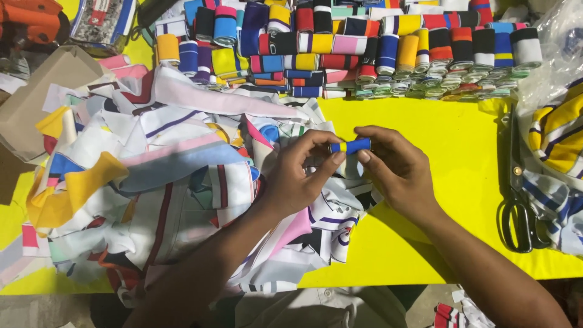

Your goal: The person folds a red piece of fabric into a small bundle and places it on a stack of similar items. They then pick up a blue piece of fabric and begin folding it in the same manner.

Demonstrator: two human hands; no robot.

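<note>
Both hands pinch one small blue-and-yellow roll (pixel 350 146) between them: left hand (pixel 297 176) clamped on its left end, right hand (pixel 395 170) on its right. Scraps (pixel 152 164) lie left on the yellow worktop (pixel 449 146); scissors (pixel 518 194) lie right.

Yellow desk (pixel 449 152) under everything. Along its far edge, rows of folded ribbed bands (pixel 364 48), striped in red, blue, yellow, black and white, packed close together. On the near left, loose heap of fabric scraps (pixel 152 182), mostly white with pink, yellow and blue pieces, spilling over the desk's front edge. Far left, brown cardboard box (pixel 42 97), partly under the scraps. Upper left corner, orange object (pixel 30 21), too cropped to identify. Right side, black-handled scissors (pixel 516 200) lying flat, blades pointing away. Just beside them, clear plastic bag (pixel 555 67) above striped yellow cloth (pixel 559 130).
</note>
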